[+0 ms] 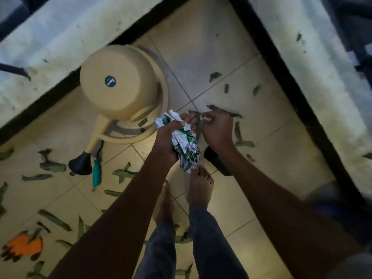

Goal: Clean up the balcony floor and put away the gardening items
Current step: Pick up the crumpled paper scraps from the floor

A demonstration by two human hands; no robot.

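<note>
My left hand (171, 135) grips a wad of crumpled printed paper (187, 146), held above the tiled floor (201, 49). My right hand (217, 127) reaches down just beside it and pinches a small white paper scrap (206, 115) near some leaves. Green leaves (52, 166) lie scattered across the tiles. A beige watering can (118, 87) lies on its side to the left, its black spout head (80, 164) toward me. A green-handled tool (97, 174) lies beside the spout. An orange glove (22, 246) lies at the lower left.
A white parapet wall with a black base (281, 63) borders the floor on the right, another (50, 41) on the left. A dark object (216, 161) lies on the tiles under my right wrist. My bare feet (199, 188) stand among the leaves.
</note>
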